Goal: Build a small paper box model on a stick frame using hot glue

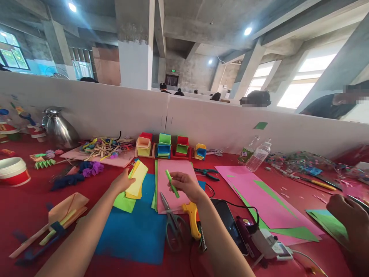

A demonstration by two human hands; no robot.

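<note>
My left hand [124, 182] is closed on a small stack of yellow paper pieces [138, 177], its thumb lying over their edge. Just below them is a light-green paper piece [124, 202], above a large blue sheet [132, 236]. Between the fingers of my right hand [186, 185] is a slim bright-green stick [172, 184]; whether it is a pen or rolled paper I cannot tell. It is held over a pink sheet [164, 169]. Scissors [173, 227] and a yellow glue gun [192, 219] lie close below that hand.
Folded paper boxes [165, 145] line the white partition [121, 115]. Pliers [209, 174], a phone [229, 225] and a power adapter [266, 243] lie to the right. Plastic bottles [259, 154], a steel jug [59, 129] and a paper cup [14, 171] stand around. Another person's hand [346, 215] is at far right.
</note>
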